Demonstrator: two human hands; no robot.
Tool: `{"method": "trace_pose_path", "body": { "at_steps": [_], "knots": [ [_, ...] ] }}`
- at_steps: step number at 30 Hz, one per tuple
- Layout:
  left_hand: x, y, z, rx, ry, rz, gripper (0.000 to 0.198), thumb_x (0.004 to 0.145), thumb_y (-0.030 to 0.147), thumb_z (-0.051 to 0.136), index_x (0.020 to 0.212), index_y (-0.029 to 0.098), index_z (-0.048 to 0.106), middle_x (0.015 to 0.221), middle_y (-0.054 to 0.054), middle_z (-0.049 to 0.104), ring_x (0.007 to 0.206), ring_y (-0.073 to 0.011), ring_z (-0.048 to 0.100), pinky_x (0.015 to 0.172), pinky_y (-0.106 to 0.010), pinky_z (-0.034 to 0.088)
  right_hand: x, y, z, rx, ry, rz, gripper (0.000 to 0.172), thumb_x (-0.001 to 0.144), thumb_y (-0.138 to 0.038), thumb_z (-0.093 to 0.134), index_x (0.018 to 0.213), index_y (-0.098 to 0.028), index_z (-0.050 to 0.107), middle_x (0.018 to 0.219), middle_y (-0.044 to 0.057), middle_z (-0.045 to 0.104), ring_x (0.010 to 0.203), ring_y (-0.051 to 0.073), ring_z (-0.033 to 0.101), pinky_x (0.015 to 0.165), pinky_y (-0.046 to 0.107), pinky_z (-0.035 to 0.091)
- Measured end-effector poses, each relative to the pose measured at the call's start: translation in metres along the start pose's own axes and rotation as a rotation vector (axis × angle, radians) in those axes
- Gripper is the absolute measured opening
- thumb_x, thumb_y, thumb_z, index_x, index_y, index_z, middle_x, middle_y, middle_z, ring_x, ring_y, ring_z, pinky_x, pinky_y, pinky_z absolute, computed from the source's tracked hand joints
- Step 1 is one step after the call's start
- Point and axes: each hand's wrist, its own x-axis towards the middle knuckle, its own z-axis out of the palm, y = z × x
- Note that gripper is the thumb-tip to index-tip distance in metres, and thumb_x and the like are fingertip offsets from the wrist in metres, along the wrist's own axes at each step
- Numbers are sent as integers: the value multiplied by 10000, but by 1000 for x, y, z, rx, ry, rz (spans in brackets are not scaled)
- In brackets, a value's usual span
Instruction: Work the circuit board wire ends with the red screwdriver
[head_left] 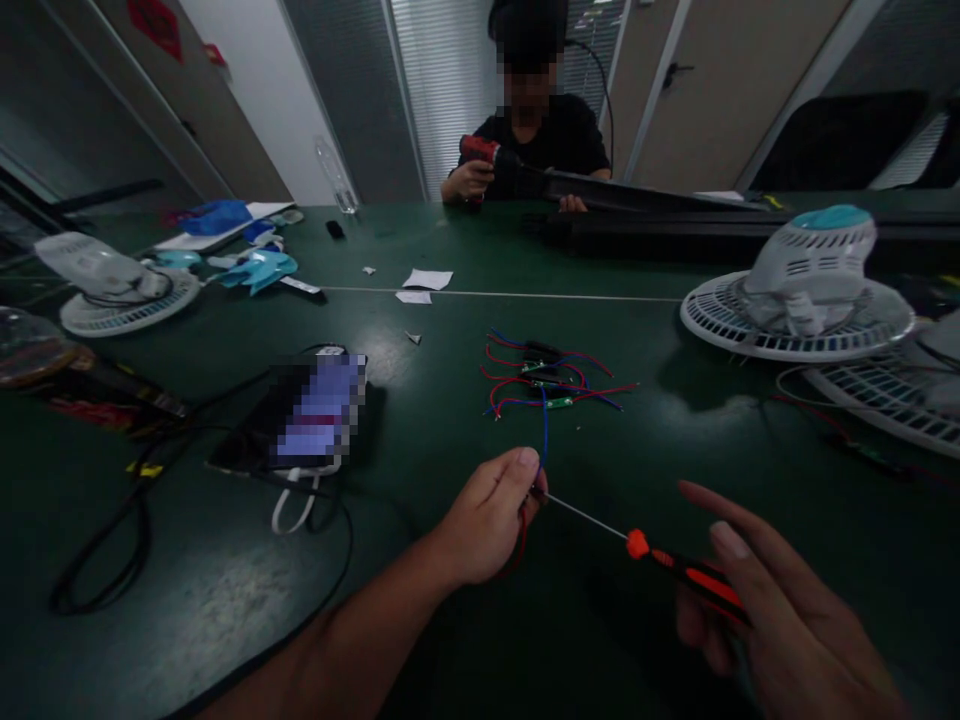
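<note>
My left hand (491,515) pinches a small part, mostly hidden by the fingers. A blue wire (545,430) rises from it and a red wire (523,535) hangs below. In my right hand (787,610) is a screwdriver (712,588) with a black and orange handle, lying against the thumb while the index finger stretches out. Its thin shaft reaches to the left fingertips; the tip is hidden there. Just beyond my left hand lie several small circuit boards (559,403) with black parts and red and blue wires.
A phone (319,410) with cables is at left, near a drink bottle (75,375). White fan heads (799,300) lie at right, another fan head (124,285) at far left. Paper scraps (427,280) lie mid-table. Across the table, a person holds a red drill (480,150) against a long black bar.
</note>
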Motion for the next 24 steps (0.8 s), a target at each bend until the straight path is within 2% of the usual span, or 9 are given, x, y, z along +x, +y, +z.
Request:
{"method": "trace_pose_path", "body": {
  "at_steps": [4, 9, 16, 24],
  "knots": [
    [0, 1, 1, -8, -3, 13, 414, 897, 479, 311, 700, 173, 508, 567, 44, 390, 511, -98, 355, 513, -230, 295, 3, 2, -1, -127, 46, -60, 620, 770, -635, 473, 1254, -251, 523, 390, -18, 584, 331, 171, 523, 326, 262, 414],
    [0, 0, 0, 5, -11, 14, 415, 904, 470, 308, 707, 168, 513, 575, 43, 394, 522, -98, 361, 515, -231, 291, 5, 7, -3, -127, 43, -147, 656, 726, -620, 540, 1258, -238, 498, 419, -16, 604, 355, 174, 529, 321, 253, 410],
    [-2, 0, -1, 14, -27, 15, 417, 916, 460, 300, 716, 164, 516, 547, 52, 387, 498, -90, 341, 497, -232, 276, 4, 5, -4, -132, 60, -133, 644, 719, -599, 568, 1262, -264, 481, 458, -18, 630, 406, 192, 575, 381, 282, 473],
    [0, -3, 0, -25, -18, 24, 401, 912, 450, 325, 711, 160, 516, 574, 47, 403, 530, -91, 365, 521, -229, 299, 2, 0, -3, -83, 73, -120, 669, 686, -594, 607, 1241, -242, 483, 736, 42, 706, 577, 220, 664, 502, 315, 530]
  ]
}}
